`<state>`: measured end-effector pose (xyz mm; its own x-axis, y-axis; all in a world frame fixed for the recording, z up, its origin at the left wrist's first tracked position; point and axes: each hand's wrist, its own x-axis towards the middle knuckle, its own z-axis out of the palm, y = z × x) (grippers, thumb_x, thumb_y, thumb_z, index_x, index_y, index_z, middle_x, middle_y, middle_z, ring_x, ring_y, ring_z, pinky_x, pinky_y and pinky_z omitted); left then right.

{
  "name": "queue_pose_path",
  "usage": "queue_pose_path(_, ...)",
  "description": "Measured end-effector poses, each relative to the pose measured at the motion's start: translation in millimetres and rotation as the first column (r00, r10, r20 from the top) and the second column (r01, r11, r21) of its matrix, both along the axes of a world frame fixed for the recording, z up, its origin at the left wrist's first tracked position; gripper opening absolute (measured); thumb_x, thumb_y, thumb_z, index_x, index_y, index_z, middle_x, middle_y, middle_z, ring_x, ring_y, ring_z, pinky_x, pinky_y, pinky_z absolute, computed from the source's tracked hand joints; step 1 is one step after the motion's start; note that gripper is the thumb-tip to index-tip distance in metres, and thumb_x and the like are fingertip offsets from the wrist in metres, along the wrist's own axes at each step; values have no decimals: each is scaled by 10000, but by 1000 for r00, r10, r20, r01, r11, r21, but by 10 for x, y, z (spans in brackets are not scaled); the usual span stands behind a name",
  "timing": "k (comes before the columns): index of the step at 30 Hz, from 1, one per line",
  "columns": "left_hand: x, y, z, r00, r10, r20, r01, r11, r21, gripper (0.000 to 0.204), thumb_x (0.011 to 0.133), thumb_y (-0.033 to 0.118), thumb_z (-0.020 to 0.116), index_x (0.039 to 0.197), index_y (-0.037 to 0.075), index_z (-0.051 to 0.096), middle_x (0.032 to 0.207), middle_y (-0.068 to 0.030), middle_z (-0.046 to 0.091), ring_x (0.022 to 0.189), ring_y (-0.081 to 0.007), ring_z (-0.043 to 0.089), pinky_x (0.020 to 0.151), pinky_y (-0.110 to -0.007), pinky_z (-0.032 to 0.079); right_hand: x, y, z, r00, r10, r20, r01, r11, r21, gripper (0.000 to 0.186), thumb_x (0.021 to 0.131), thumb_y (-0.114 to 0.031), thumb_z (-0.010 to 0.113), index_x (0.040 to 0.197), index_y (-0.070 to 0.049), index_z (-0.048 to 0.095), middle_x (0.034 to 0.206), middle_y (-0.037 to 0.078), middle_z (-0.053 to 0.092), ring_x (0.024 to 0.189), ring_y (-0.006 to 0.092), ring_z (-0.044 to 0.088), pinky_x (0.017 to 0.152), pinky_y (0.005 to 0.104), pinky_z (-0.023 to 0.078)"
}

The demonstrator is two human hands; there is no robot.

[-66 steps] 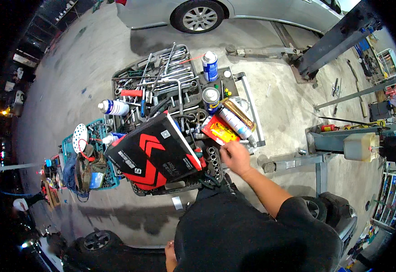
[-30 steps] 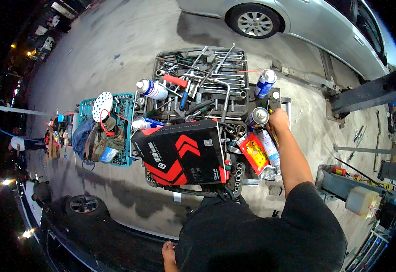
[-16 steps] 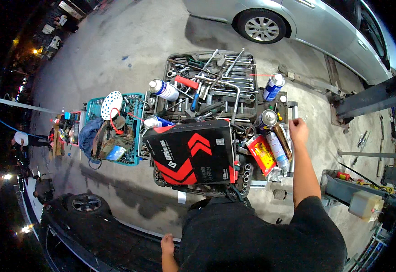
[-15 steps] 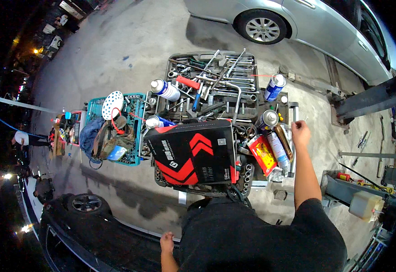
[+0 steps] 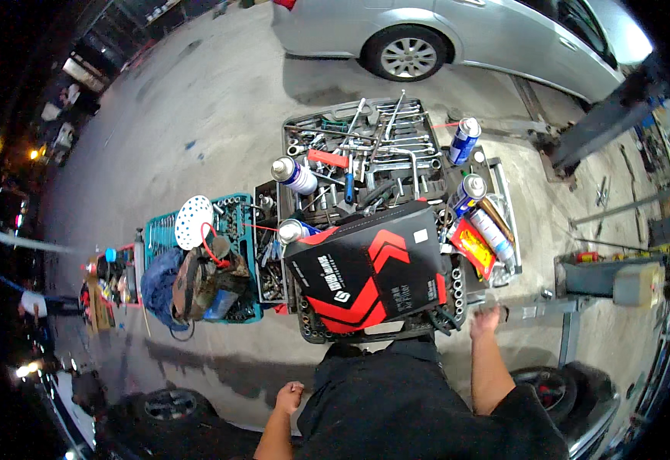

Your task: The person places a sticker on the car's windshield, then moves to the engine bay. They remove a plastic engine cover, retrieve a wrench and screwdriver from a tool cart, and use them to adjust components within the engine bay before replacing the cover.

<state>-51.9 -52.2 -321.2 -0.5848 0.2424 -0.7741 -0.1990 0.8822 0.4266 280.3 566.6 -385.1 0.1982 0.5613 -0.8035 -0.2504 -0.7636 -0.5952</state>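
My left hand (image 5: 289,396) hangs low beside my body, its fingers curled in and nothing showing in them. Past the near right corner of the tool cart, my right hand (image 5: 485,320) is closed; whatever it holds, if anything, is too small to make out. Closest to that hand are a clear plastic wrapper, a red and yellow packet (image 5: 473,249) and a pale spray can (image 5: 492,234). A black and red air filter box (image 5: 373,268) lies tilted over the open socket set (image 5: 458,287). Neither hand touches it.
Spray cans (image 5: 294,175) stand among wrenches and a red-handled hammer (image 5: 329,158) in the far tool case. To the left, a teal tool case (image 5: 254,308) carries cloths and a dotted white disc (image 5: 193,222). A silver car (image 5: 496,42), lift post (image 5: 607,126) and dark car (image 5: 174,406) surround the cart.
My right hand has come back from the cart's right rail toward my body and lower. The view has shifted, so the cart sits further right. My left hand stays low at my side.
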Motion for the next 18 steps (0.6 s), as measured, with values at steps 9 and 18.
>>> queue_pose_path(9, -1656, -234, 255, 966, -254, 40, 257, 951, -174, 422, 996, 354, 613, 1277, 47, 686, 1249, -182, 717, 1168, -343, 677, 1000, -428, 513, -827, -821, 489, 876, -125, -465, 125, 992, -31, 715, 980, -702, 454, 1367, -117, 591, 1310, 148, 657, 1139, 356, 658, 982, 528, 544)
queue_pose_path(18, -1672, 221, 223, 941, -334, 59, 337, 940, -48, 454, 1001, 374, 604, 1318, 55, 666, 1212, -190, 724, 1117, -322, 695, 974, -416, 526, -918, -945, -110, 789, -270, -552, 258, 961, -101, 640, 970, -668, 474, 1216, -109, 666, 1106, 111, 735, 946, 330, 714, 807, 477, 625)
